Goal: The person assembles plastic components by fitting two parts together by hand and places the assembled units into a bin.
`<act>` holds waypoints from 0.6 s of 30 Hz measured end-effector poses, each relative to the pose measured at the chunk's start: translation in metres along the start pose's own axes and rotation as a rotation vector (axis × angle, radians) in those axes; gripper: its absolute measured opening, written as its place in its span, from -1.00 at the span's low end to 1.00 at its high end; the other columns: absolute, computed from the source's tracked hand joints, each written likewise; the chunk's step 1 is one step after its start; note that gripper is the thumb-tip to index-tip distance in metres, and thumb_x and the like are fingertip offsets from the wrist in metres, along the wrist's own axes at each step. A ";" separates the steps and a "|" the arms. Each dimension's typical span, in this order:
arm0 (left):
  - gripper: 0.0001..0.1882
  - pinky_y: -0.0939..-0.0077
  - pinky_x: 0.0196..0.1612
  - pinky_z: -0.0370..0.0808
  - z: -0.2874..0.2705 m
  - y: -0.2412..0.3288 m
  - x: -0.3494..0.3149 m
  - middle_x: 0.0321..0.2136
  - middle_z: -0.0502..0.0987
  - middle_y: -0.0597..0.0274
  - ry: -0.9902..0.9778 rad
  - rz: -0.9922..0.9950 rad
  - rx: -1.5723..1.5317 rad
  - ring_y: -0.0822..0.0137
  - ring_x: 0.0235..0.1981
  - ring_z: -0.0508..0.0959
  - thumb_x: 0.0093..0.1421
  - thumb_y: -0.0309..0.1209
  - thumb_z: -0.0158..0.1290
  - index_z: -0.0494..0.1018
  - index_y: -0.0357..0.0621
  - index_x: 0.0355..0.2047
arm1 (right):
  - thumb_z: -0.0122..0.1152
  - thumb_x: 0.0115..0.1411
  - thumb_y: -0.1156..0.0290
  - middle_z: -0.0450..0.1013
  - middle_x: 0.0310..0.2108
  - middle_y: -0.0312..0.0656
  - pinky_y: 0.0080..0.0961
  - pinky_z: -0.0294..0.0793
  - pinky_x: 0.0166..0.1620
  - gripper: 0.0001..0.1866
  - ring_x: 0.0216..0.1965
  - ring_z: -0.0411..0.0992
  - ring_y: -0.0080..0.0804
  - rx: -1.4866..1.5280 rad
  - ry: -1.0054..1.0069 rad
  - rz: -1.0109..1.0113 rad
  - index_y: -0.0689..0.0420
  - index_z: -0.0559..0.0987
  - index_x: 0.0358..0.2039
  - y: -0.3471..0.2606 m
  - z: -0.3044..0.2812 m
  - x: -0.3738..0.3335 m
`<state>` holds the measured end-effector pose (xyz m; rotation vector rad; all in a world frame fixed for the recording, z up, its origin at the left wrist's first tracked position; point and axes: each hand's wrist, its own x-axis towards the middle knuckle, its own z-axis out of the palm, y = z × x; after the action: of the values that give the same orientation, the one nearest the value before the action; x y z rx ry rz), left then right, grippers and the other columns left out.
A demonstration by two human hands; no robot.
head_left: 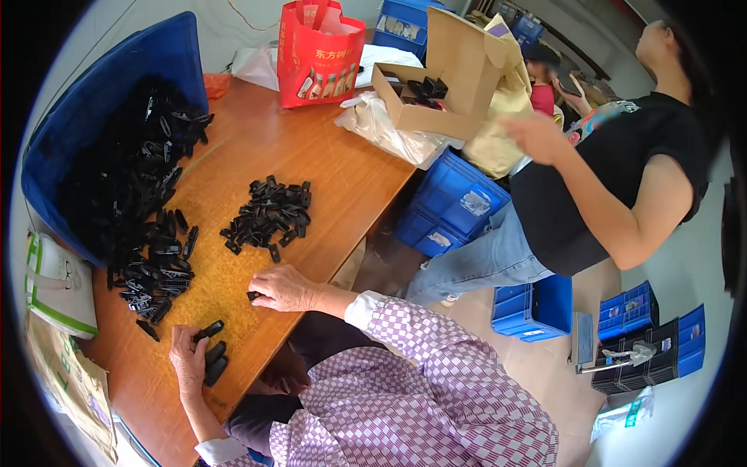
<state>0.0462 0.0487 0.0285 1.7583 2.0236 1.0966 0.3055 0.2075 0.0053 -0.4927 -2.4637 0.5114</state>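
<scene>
My left hand (187, 358) rests low on the wooden table, its fingers curled at the end of an elongated black plastic piece (210, 330). Two similar black pieces (215, 362) lie beside that hand, close to the table's near edge. Farther right, my right hand (282, 289) pinches a small black plastic part (253, 296), mostly covered by the fingers. Beyond it is a loose pile of small black parts (271, 214). Longer black pieces (159, 268) spill onto the tabletop from a tipped blue bin (177, 48) at the left.
A red bag (320, 58) and an open cardboard box (428, 117) stand at the table's far side. A person in a black shirt (599, 187) stands at the right, near stacked blue crates (455, 198). A white-green container (58, 288) sits at the left edge.
</scene>
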 end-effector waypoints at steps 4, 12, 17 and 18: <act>-0.82 0.28 -0.29 0.46 -0.005 -0.005 -0.014 -0.38 0.46 0.01 -0.013 0.015 0.047 0.03 -0.33 0.51 0.07 -0.50 0.20 0.50 -0.27 -0.31 | 0.26 0.13 0.21 0.51 -0.41 -0.18 -0.25 0.51 -0.34 -0.79 -0.40 0.53 -0.17 -0.048 0.000 -0.116 0.09 0.61 -0.42 -0.016 -0.014 0.010; -0.73 0.31 -0.21 0.50 0.009 -0.003 0.006 -0.27 0.48 0.14 -0.052 -0.056 0.089 0.07 -0.22 0.57 0.09 -0.39 0.23 0.53 -0.18 -0.20 | 0.37 0.14 0.33 0.53 -0.51 -0.13 -0.41 0.47 -0.44 -0.76 -0.54 0.49 -0.26 0.206 -0.120 0.192 0.18 0.57 -0.25 -0.012 -0.021 0.036; -0.77 0.28 -0.22 0.51 0.007 -0.005 -0.004 -0.28 0.49 0.16 -0.005 0.010 0.127 0.08 -0.26 0.57 0.08 -0.37 0.23 0.54 -0.15 -0.25 | 0.34 0.16 0.28 0.55 -0.49 -0.11 -0.35 0.50 -0.41 -0.74 -0.49 0.52 -0.20 0.094 -0.232 -0.098 0.15 0.53 -0.25 -0.037 0.000 0.065; -0.77 0.27 -0.22 0.51 0.007 -0.005 -0.006 -0.28 0.49 0.16 -0.008 0.010 0.117 0.08 -0.27 0.57 0.08 -0.37 0.23 0.54 -0.15 -0.25 | 0.34 0.16 0.26 0.55 -0.48 -0.10 -0.32 0.51 -0.39 -0.74 -0.47 0.54 -0.17 0.074 -0.273 -0.133 0.13 0.52 -0.26 -0.039 0.004 0.067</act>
<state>0.0483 0.0457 0.0193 1.8265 2.1156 0.9906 0.2423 0.2032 0.0504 -0.2397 -2.7017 0.6486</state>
